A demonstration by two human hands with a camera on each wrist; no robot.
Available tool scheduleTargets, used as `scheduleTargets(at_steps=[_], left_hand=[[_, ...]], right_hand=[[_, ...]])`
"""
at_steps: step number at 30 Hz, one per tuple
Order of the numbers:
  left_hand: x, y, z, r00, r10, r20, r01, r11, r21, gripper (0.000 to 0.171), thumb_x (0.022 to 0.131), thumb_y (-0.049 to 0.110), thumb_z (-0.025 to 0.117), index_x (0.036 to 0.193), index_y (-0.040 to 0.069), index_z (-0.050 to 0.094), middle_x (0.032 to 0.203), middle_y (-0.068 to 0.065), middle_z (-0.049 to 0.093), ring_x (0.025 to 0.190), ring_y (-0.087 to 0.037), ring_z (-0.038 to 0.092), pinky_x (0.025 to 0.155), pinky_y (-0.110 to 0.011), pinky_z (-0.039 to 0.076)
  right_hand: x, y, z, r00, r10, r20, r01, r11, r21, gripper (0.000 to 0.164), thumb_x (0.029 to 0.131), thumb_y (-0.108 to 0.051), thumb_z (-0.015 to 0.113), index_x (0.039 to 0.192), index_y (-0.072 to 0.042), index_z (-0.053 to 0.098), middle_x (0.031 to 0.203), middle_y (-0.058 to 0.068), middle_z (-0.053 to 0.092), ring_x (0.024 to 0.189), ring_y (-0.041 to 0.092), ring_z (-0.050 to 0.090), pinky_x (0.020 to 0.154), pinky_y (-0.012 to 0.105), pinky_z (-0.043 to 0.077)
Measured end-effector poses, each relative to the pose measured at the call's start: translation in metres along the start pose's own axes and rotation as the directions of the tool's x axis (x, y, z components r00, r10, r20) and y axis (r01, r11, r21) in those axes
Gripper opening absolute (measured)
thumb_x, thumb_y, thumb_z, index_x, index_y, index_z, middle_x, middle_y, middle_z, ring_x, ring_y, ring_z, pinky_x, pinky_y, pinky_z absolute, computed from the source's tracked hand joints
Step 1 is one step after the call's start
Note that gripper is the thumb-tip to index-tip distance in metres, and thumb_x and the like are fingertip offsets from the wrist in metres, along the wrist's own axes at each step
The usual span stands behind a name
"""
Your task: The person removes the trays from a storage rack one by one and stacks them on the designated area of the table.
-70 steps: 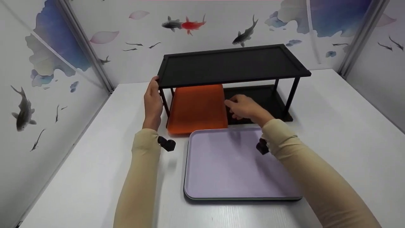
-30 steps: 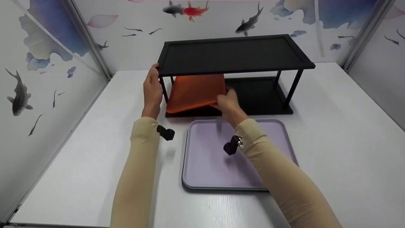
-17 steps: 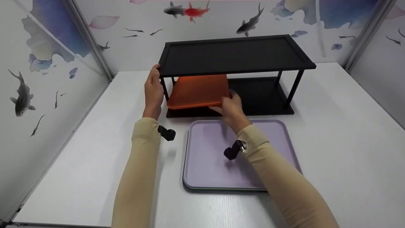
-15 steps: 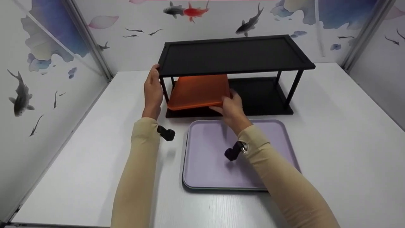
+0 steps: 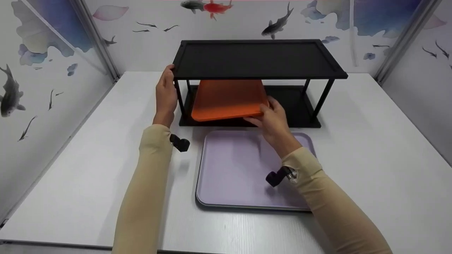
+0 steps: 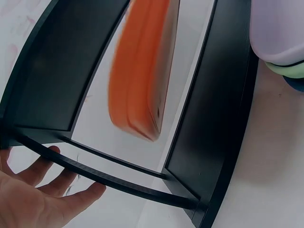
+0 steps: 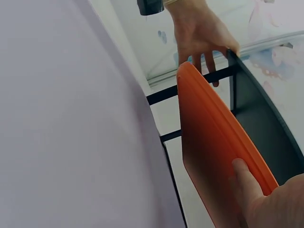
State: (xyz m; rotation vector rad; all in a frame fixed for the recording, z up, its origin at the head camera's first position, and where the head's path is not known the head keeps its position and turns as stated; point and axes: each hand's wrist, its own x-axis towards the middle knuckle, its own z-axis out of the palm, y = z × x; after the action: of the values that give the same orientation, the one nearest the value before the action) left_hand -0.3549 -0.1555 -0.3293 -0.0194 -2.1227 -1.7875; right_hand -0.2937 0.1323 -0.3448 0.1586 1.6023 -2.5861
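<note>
My right hand point(image 5: 273, 121) pinches the front right corner of an orange tray point(image 5: 229, 100), thumb on its upper side and fingers beneath. The tray is tilted between the two levels of a black two-tier rack point(image 5: 259, 58), raised off the lower shelf point(image 5: 291, 106). In the left wrist view, its near end hangs between both shelves. My left hand point(image 5: 166, 95) rests against the rack's left end. Its spread fingers point(image 6: 88, 192) touch a post from outside, as the left wrist view shows. Nearer to me lies a lavender tray point(image 5: 229, 169) on top of a stack.
Below the lavender tray, a green tray point(image 6: 280, 69) and a dark blue one point(image 6: 295, 83) show at the stack's corner. The stack sits on a white table point(image 5: 88, 183) just before the rack. Panels printed with fish point(image 5: 277, 23) stand behind and at both sides.
My right hand has taken hold of the orange tray, which lay flat on the lower shelf. The tray has risen, tilted and shifted right. My left hand has stayed at the rack's end.
</note>
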Motion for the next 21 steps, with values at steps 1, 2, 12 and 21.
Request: scheduleTargets(at_steps=[1, 2, 12, 21], left_hand=[[0.001, 0.001, 0.000, 1.000, 0.001, 0.003, -0.001, 1.000, 0.003, 0.055, 0.111, 0.051, 0.029, 0.158, 0.025, 0.039, 0.167, 0.007, 0.029, 0.153, -0.006, 0.024, 0.122, -0.021, 0.023], [0.002, 0.001, 0.000, 1.000, 0.003, 0.005, -0.003, 1.000, 0.005, 0.055, 0.111, 0.051, 0.028, 0.158, 0.026, 0.040, 0.167, 0.007, 0.029, 0.153, -0.005, 0.024, 0.122, -0.021, 0.023], [0.003, 0.002, 0.002, 1.000, 0.008, 0.013, -0.008, 1.000, 0.010, 0.054, 0.111, 0.049, 0.028, 0.158, 0.025, 0.040, 0.167, 0.007, 0.030, 0.153, -0.005, 0.025, 0.122, -0.021, 0.024], [0.000, -0.001, 0.000, 1.000, 0.013, -0.006, -0.013, 1.000, 0.018, 0.054, 0.112, 0.048, 0.027, 0.159, 0.023, 0.039, 0.167, 0.006, 0.031, 0.153, -0.006, 0.025, 0.121, -0.022, 0.025]], right_hand=[[-0.003, -0.002, -0.002, 1.000, -0.007, 0.004, 0.007, 1.000, -0.006, 0.063, 0.112, -0.009, 0.037, 0.166, -0.016, 0.007, 0.162, 0.013, 0.031, 0.137, 0.030, 0.050, 0.100, 0.042, 0.055], [-0.006, -0.005, -0.005, 1.000, -0.013, 0.009, 0.013, 1.000, -0.007, 0.063, 0.112, -0.009, 0.037, 0.166, -0.016, 0.006, 0.163, 0.013, 0.030, 0.137, 0.030, 0.050, 0.100, 0.041, 0.055], [-0.030, -0.024, -0.030, 0.997, -0.063, 0.051, 0.062, 0.998, 0.011, 0.061, 0.112, -0.008, 0.033, 0.166, -0.014, 0.006, 0.162, 0.016, 0.029, 0.134, 0.032, 0.050, 0.101, 0.044, 0.054], [-0.047, -0.035, -0.049, 0.990, -0.095, 0.105, 0.096, 0.995, -0.003, 0.058, 0.112, -0.011, 0.031, 0.165, -0.012, 0.008, 0.163, 0.016, 0.025, 0.135, 0.034, 0.049, 0.099, 0.041, 0.055]])
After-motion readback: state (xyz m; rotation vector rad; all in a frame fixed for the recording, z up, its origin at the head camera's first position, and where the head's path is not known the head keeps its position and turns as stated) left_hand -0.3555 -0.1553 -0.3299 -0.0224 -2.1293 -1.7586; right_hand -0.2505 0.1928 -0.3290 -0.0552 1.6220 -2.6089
